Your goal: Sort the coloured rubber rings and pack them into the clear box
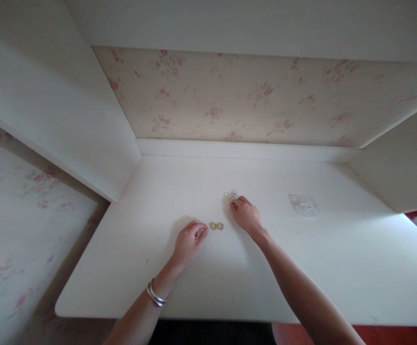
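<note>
White desktop (355, 258) with two clusters of small rings (213, 226), clear packet (304, 205).

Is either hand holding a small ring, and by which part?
Cannot be told: the right hand is at the far rings, the left hand beside the near rings, any grip too small to make out.

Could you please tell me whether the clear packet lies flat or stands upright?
Flat: the clear packet lies spread on the white tabletop, apart from the right hand.
</note>
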Motion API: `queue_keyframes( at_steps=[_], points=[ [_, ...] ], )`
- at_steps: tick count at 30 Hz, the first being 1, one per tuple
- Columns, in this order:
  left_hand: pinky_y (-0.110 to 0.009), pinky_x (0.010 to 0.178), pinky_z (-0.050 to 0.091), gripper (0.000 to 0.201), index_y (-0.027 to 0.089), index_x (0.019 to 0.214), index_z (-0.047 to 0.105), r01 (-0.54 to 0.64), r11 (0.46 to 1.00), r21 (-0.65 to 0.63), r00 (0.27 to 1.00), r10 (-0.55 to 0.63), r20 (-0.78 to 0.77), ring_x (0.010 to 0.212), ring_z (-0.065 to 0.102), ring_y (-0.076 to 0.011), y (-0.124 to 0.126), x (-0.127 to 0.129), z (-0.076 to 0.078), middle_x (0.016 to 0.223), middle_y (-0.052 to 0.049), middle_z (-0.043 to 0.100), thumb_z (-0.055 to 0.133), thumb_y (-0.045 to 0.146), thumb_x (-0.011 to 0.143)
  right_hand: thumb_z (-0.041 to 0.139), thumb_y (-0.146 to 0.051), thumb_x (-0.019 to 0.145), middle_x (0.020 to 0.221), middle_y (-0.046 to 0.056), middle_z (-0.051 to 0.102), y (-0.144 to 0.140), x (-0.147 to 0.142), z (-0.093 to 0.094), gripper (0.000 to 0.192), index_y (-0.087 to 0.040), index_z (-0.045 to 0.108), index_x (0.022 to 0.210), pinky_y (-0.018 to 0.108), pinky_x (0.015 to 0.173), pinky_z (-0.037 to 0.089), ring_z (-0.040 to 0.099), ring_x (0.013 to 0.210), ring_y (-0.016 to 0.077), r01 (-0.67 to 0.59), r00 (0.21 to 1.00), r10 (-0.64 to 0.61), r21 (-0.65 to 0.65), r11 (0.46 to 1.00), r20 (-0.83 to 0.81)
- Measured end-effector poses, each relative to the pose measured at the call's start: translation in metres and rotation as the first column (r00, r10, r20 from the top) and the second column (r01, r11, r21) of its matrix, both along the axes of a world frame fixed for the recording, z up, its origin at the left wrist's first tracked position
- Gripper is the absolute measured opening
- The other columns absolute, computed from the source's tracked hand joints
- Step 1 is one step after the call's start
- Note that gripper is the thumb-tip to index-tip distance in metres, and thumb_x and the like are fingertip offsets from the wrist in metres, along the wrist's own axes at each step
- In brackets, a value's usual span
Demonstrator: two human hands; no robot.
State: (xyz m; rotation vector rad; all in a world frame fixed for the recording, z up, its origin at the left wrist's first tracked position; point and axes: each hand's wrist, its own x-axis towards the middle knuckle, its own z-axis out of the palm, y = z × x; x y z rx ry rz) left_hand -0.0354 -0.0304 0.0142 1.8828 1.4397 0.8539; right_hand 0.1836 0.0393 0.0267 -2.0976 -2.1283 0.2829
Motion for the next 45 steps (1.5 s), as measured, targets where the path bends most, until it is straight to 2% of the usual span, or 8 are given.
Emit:
queue_keyframes(
  at_steps=[4, 7, 10, 13, 18, 23, 31, 45],
  points=[
    [-0.024, 0.062, 0.039, 0.024, 0.018, 0.087, 0.066, 0.002, 1.0, -0.007, 1.0, -0.002, 0.005, 0.065, 0.051, -0.0119, 0.0, 0.0, 0.0, 0.076, -0.001, 0.059, 0.048, 0.035, 0.09, 0.033, -0.03, 0.096, 0.104, 0.007, 0.06, 0.0, -0.004, -0.003, 0.033, -0.02, 0.064, 0.095, 0.026, 0.066, 0.037, 0.06, 0.077, 0.015, -0.006, 0.999, 0.006, 0.018, 1.0, 0.04],
    [-0.024, 0.063, 0.039, 0.024, 0.019, 0.088, 0.066, 0.0, 1.0, -0.015, 1.0, 0.0, 0.004, 0.065, 0.051, -0.0121, 0.0, 0.0, 0.0, 0.076, -0.001, 0.059, 0.048, 0.035, 0.09, 0.034, -0.029, 0.096, 0.102, 0.007, 0.06, -0.001, -0.002, -0.007, 0.03, -0.019, 0.063, 0.097, 0.026, 0.067, 0.038, 0.058, 0.074, 0.0146, 0.004, 1.0, -0.004, 0.071, 0.997, -0.002],
    [-0.025, 0.063, 0.039, 0.024, 0.018, 0.088, 0.066, 0.002, 1.0, -0.015, 1.0, -0.002, 0.005, 0.065, 0.051, -0.0123, 0.0, 0.0, -0.002, 0.076, -0.001, 0.059, 0.048, 0.034, 0.09, 0.036, -0.028, 0.096, 0.096, 0.006, 0.06, -0.005, 0.001, -0.009, 0.029, -0.019, 0.063, 0.094, 0.026, 0.07, 0.04, 0.058, 0.076, 0.0147, -0.019, 0.989, 0.044, 0.173, 0.985, -0.141],
    [-0.025, 0.062, 0.039, 0.025, 0.019, 0.087, 0.066, -0.001, 1.0, -0.017, 1.0, 0.001, -0.002, 0.064, 0.051, -0.0124, 0.0, 0.0, -0.002, 0.074, -0.001, 0.058, 0.047, 0.035, 0.09, 0.038, -0.031, 0.096, 0.09, 0.006, 0.06, -0.02, 0.002, -0.009, 0.029, -0.019, 0.064, 0.094, 0.025, 0.07, 0.042, 0.056, 0.076, 0.0148, -0.037, 0.934, 0.13, 0.272, 0.962, -0.333],
    [-0.024, 0.061, 0.04, 0.026, 0.019, 0.088, 0.066, 0.003, 1.0, -0.028, 1.0, -0.004, -0.013, 0.064, 0.052, -0.0127, 0.0, 0.001, -0.001, 0.074, -0.001, 0.059, 0.048, 0.037, 0.09, 0.041, -0.035, 0.095, 0.084, 0.006, 0.06, -0.059, -0.008, -0.011, 0.029, -0.021, 0.066, 0.096, 0.026, 0.07, 0.045, 0.056, 0.075, 0.0148, -0.079, 0.819, 0.231, 0.297, 0.952, -0.525],
    [-0.024, 0.061, 0.039, 0.024, 0.019, 0.087, 0.066, 0.008, 1.0, -0.019, 1.0, -0.008, -0.003, 0.064, 0.052, -0.012, 0.0, 0.001, 0.0, 0.076, -0.001, 0.061, 0.049, 0.037, 0.09, 0.041, -0.033, 0.096, 0.084, 0.005, 0.06, -0.078, -0.014, -0.02, 0.028, -0.022, 0.066, 0.1, 0.028, 0.073, 0.043, 0.055, 0.078, 0.0152, -0.168, 0.833, 0.282, 0.267, 0.949, -0.476],
    [-0.024, 0.061, 0.038, 0.027, 0.019, 0.087, 0.066, 0.003, 1.0, -0.024, 1.0, -0.003, -0.017, 0.065, 0.052, -0.0127, -0.001, 0.002, 0.0, 0.074, -0.001, 0.059, 0.047, 0.038, 0.09, 0.039, -0.032, 0.097, 0.082, 0.004, 0.061, -0.074, -0.016, -0.025, 0.028, -0.023, 0.066, 0.1, 0.028, 0.073, 0.039, 0.055, 0.077, 0.0146, -0.271, 0.863, 0.356, 0.265, 0.925, -0.359],
    [-0.024, 0.061, 0.039, 0.027, 0.02, 0.087, 0.066, 0.009, 1.0, -0.026, 1.0, -0.01, -0.028, 0.065, 0.052, -0.0127, -0.001, 0.002, 0.002, 0.073, -0.001, 0.059, 0.046, 0.038, 0.091, 0.04, -0.032, 0.096, 0.082, 0.005, 0.061, -0.073, -0.02, -0.027, 0.028, -0.021, 0.066, 0.1, 0.028, 0.073, 0.039, 0.056, 0.076, 0.0147, -0.266, 0.891, 0.351, 0.294, 0.918, -0.287]
  ],
)
